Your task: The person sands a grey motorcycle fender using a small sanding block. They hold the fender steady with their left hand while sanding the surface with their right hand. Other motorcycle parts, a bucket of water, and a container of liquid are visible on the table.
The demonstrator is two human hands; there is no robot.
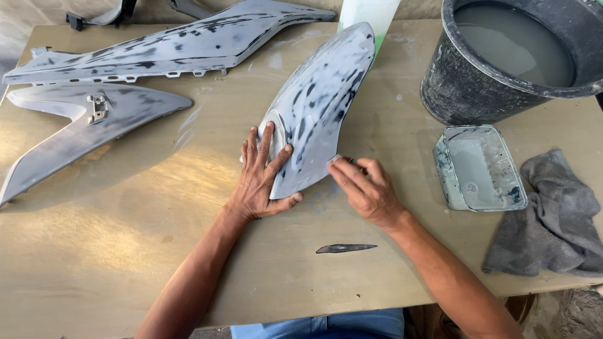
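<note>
While hands press it — fender panel (317,107) grey-primed; black-mottled; curved

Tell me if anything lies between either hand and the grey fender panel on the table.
Nothing visible does. The left hand lies flat on the near end of the fender panel, and the right hand has its fingertips pressed against the panel's near edge, possibly over a small pad that is hard to make out.

bare tabletop (125,251) open toward the near edge, bucket (502,63), tray (478,168), rag (553,220) crowding right, panels (157,50) blocking far left
</note>
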